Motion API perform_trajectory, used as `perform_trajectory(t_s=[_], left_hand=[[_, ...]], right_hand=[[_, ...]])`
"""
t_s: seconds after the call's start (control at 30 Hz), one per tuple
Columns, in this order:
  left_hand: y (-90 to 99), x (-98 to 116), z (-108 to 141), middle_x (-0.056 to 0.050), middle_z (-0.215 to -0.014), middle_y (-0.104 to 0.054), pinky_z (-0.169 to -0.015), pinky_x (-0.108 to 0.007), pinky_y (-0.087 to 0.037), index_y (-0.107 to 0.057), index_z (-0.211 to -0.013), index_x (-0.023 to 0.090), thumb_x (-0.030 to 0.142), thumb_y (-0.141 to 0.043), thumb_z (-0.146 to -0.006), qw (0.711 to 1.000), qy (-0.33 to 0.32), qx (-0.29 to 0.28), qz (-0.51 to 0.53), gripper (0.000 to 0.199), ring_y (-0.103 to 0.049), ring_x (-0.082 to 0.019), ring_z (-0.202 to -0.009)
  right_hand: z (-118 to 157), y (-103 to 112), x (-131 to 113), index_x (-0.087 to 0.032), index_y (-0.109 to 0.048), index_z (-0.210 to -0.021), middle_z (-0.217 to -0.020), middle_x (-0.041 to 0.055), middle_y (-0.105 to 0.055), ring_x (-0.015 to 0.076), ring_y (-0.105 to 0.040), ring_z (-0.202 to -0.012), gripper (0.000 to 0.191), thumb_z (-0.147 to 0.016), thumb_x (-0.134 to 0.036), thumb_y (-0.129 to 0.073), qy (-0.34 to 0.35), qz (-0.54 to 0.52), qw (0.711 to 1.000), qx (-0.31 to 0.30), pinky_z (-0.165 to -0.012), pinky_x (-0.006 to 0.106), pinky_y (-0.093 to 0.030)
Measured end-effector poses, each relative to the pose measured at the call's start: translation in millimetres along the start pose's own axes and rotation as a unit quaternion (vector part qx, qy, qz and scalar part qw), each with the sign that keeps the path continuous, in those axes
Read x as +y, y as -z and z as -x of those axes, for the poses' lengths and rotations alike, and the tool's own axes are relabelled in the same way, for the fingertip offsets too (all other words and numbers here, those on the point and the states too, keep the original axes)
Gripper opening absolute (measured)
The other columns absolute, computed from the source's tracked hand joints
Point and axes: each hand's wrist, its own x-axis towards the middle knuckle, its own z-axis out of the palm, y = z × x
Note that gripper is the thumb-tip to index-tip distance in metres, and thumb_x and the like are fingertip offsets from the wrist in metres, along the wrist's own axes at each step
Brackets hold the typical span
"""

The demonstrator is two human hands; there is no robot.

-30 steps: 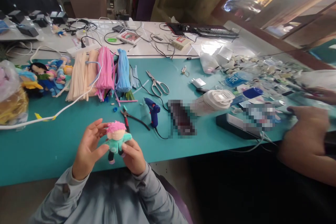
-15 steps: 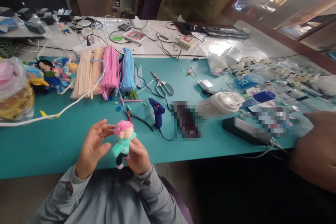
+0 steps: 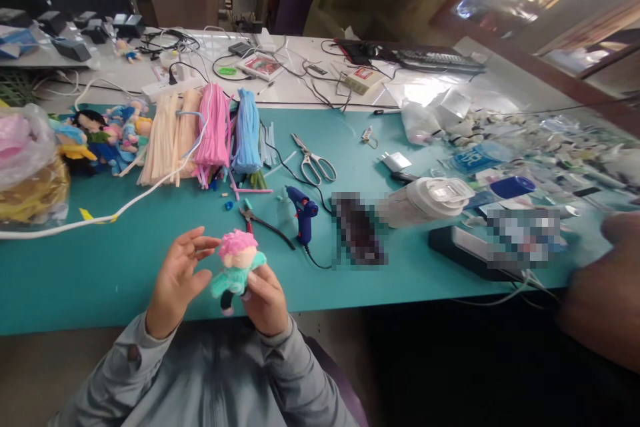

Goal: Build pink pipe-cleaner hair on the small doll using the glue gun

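Note:
A small doll [image 3: 239, 260] with pink hair, a mint-green top and dark legs is in my right hand [image 3: 267, 298], above the near edge of the teal mat. The thumb presses on the doll's green side; the fingers behind it are partly hidden. My left hand [image 3: 177, 277] is just left of the doll, fingers spread and apart, with nothing in it. Beyond the doll lie red-and-black pliers [image 3: 267, 225] and a blue glue gun [image 3: 303, 215]. Scissors [image 3: 314, 160] rest farther back on the mat.
Bundles of beige [image 3: 170, 137], pink [image 3: 215, 127] and blue pipe cleaners [image 3: 247, 133] stand at the back, with finished dolls [image 3: 103, 137] beside them. A white cable [image 3: 135, 201] crosses the left side. A lidded cup [image 3: 427, 202] and another person's arm [image 3: 607, 290] are on the right.
The doll has turned a little in my right hand, and its legs are now less visible. My left hand keeps nearly the same pose. The view has shifted slightly.

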Motion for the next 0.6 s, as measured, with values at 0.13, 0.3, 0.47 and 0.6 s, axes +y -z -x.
perform_trajectory(t_s=[0.13,0.3,0.47,0.6], left_hand=[[0.4,1.8,-0.6,-0.005,-0.106,-0.072,-0.091,-0.032,-0.049,-0.062,-0.118,0.026,0.020,-0.078,-0.073,0.999,-0.032,0.015,-0.001,0.048,-0.065,-0.020,-0.106],[-2.8,4.5,3.8,-0.006,-0.115,-0.069,-0.094,-0.033,-0.049,-0.058,-0.125,0.029,0.015,-0.078,-0.072,0.996,-0.076,-0.020,-0.030,0.058,-0.063,-0.020,-0.110],[-6.1,5.5,7.4,-0.008,-0.117,-0.067,-0.093,-0.034,-0.051,-0.055,-0.129,0.027,0.014,-0.079,-0.070,0.990,-0.108,-0.045,-0.074,0.065,-0.064,-0.022,-0.110],[-7.1,5.8,8.3,-0.007,-0.112,-0.068,-0.094,-0.037,-0.053,-0.053,-0.130,0.027,0.012,-0.077,-0.071,0.988,-0.117,-0.042,-0.093,0.066,-0.066,-0.023,-0.108]], right_hand=[[3.9,-0.2,-4.5,-0.023,-0.063,-0.106,-0.091,0.0040,-0.065,0.0191,-0.060,-0.079,0.036,-0.079,-0.047,-0.071,0.097,0.137,0.986,0.001,-0.071,0.032,-0.052],[7.5,0.3,-6.8,-0.022,-0.060,-0.108,-0.088,0.0028,-0.062,0.0162,-0.059,-0.075,0.030,-0.089,-0.045,-0.062,0.131,0.242,0.961,-0.023,-0.071,0.028,-0.051],[10.2,2.3,-4.5,-0.022,-0.060,-0.110,-0.093,0.0032,-0.064,0.0160,-0.058,-0.078,0.027,-0.091,-0.042,-0.059,0.148,0.303,0.941,-0.038,-0.075,0.028,-0.049],[12.2,2.5,-5.2,-0.022,-0.060,-0.111,-0.094,0.0042,-0.065,0.0172,-0.059,-0.081,0.027,-0.091,-0.039,-0.059,0.144,0.312,0.938,-0.044,-0.077,0.029,-0.048]])
